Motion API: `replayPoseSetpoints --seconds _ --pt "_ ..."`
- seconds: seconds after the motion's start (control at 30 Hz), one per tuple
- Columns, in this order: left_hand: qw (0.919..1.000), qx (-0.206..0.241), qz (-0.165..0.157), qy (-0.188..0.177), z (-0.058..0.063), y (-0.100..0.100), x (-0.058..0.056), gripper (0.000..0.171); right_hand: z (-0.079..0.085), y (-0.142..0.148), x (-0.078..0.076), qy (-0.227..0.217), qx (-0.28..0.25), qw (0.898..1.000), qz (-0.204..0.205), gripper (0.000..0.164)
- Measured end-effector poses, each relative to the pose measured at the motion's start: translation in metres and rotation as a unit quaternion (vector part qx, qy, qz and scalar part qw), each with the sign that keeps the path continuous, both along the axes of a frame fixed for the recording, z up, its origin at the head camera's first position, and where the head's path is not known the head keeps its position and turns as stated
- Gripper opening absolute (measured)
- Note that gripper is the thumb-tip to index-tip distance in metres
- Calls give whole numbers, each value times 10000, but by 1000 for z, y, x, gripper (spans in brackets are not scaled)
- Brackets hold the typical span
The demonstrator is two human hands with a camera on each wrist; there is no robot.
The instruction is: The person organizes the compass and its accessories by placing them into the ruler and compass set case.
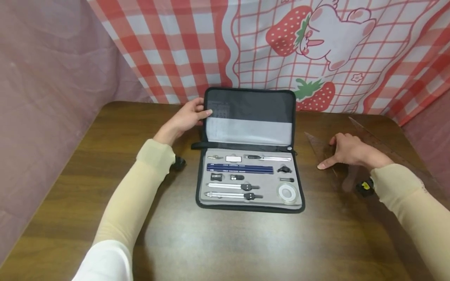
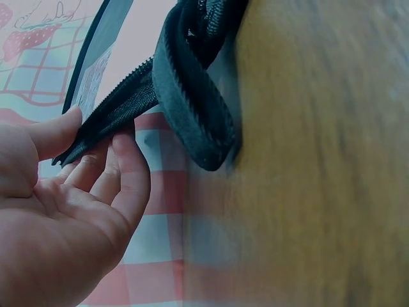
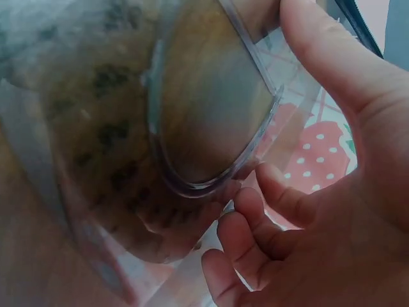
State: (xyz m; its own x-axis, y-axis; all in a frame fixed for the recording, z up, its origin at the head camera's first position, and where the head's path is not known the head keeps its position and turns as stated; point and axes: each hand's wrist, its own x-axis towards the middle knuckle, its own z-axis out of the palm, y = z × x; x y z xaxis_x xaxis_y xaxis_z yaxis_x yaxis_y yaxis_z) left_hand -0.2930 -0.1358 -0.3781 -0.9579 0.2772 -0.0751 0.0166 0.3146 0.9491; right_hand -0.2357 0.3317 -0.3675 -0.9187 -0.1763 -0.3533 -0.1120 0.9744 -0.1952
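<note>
The left hand (image 1: 188,116) has its grip pinching the zipped edge of the raised lid (image 1: 261,104), thumb on the inside and fingers behind it. That lid belongs to a black drawing-instrument case (image 1: 249,209), which lies unfolded near the middle of the worktop (image 1: 225,246); a black strap (image 2: 201,137) loops from its side.

To the right of the case, the right hand (image 1: 348,150) grips a clear plastic set square (image 1: 317,147), thumb spread away from the curled fingers on the other side of it (a curved cut-out and blurred dark print show up close). Another clear point (image 1: 363,128) sticks out beyond the hand; whether it is a separate piece, I cannot tell.

Fitted in the case's grey insert are blue pencils (image 1: 239,169), a white eraser (image 1: 233,159), two compasses and a pale ring (image 1: 287,193). A checked strawberry cloth (image 1: 186,47) hangs behind.
</note>
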Motion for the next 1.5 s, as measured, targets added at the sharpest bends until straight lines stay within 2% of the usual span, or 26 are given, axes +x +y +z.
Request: replayPoseSetpoints --seconds 0.27,0.63,0.8,0.97,1.13,1.27,1.5 --pt "10000 38 10 4 0 0 0 39 0 -1 -3 -545 -273 9978 -244 110" --pt "10000 45 28 32 0 -1 -1 40 4 -7 -2 -511 -245 9981 -219 107" --pt "10000 77 28 30 -1 -1 -1 40 3 -8 0 -548 -439 9969 -351 109" --pt "9999 124 7 52 -2 1 -1 40 3 -7 1 -387 -551 9971 -351 110" --pt "9999 136 -15 38 0 1 1 41 1 -13 -2 -17 -437 9979 -472 108" --pt "9999 128 -51 55 0 1 1 41 0 -22 -9 231 -613 9968 -447 101" --pt "9998 153 -53 62 -1 -1 1 40 2 -31 -21 -84 -891 9956 -292 95"
